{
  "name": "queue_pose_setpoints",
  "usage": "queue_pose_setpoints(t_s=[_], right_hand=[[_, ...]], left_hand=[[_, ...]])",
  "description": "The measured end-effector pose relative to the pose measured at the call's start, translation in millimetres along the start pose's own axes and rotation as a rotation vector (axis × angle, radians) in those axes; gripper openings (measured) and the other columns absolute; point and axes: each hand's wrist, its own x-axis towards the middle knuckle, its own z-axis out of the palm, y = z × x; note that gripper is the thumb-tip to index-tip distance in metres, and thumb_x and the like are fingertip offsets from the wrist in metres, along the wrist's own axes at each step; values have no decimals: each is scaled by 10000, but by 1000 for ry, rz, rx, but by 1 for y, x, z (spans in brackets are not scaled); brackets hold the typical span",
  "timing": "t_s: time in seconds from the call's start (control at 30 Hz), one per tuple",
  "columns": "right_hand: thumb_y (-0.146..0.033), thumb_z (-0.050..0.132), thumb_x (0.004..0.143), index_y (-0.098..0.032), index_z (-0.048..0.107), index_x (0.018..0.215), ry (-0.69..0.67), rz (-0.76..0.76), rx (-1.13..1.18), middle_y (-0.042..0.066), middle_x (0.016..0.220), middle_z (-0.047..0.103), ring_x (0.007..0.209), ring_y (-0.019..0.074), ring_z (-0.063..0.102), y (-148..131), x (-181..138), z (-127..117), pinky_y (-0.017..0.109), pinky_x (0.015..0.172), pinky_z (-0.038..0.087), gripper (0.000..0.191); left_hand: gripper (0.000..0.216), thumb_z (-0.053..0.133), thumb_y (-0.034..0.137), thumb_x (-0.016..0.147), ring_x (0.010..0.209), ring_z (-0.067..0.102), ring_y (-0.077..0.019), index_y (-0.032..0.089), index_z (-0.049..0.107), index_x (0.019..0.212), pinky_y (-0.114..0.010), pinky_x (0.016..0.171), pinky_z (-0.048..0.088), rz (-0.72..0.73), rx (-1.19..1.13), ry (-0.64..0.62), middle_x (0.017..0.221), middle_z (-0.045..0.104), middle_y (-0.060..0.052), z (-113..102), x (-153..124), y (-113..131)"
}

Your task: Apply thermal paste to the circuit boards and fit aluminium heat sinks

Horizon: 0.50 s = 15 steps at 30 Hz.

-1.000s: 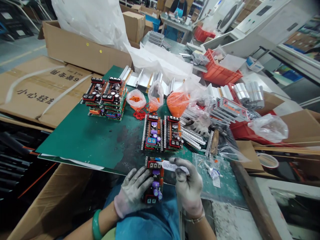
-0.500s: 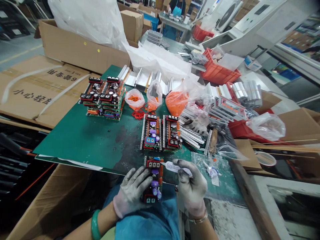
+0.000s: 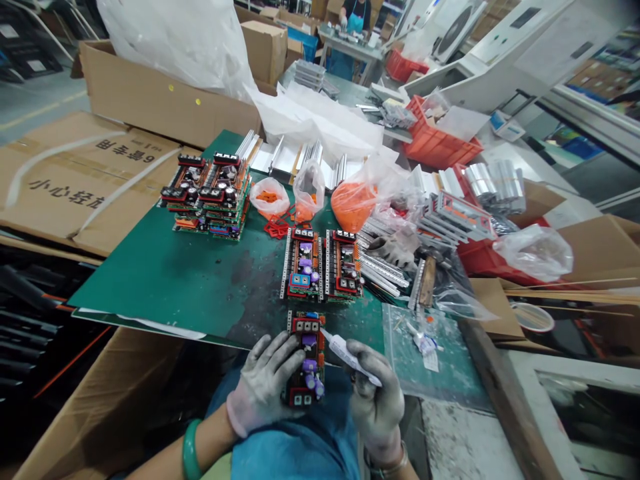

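Observation:
My left hand (image 3: pixel 267 377), in a smudged white glove, holds the left side of a circuit board (image 3: pixel 309 350), its fingers lying over the board's edge. This board has red frames at both ends, with purple and orange parts between them, and it juts over the table's front edge toward my lap. Gripped in my gloved right hand (image 3: pixel 377 393) is a small white tube (image 3: pixel 345 351) with printing on it. The tube's thin nozzle points at the board's upper right, by the far red frame; whether it touches cannot be made out.
Two board stacks (image 3: pixel 323 267) stand just beyond the held board, and more stacked boards (image 3: pixel 207 193) are at the left. Bags of orange parts (image 3: pixel 270 198), metal strips (image 3: pixel 385 273) and a plastic bag (image 3: pixel 425 347) lie on the green table (image 3: pixel 165 280). Another person (image 3: pixel 356 17) works far off.
My right hand has moved down and slightly left, tilting the tube more steeply, with its nozzle lower beside the red frame. My left hand and the circuit board have hardly moved.

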Motion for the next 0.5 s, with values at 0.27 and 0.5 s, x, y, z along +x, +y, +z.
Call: queue_pose_setpoints(t_s=[0.27,0.5], right_hand=[[-258,395,1008,-192,547,1130,-68,-204,-54,112,1062,668,998,213,651,-1,-4,-4,345,744,569,206],[-169,381,999,-172,614,958,-313,-528,-242,78,856,708,666,148,640,-38,31,13,269,562,486,237]], left_hand=[[694,651,648,732,1243,499,-286,191,559,1246,-391,1155,174,-34,-14,8,1275,594,-110,2,-2,2],[518,493,528,880,1249,494,-254,134,563,1209,-384,1153,192,43,54,42,1213,627,-134,-3,6,4]])
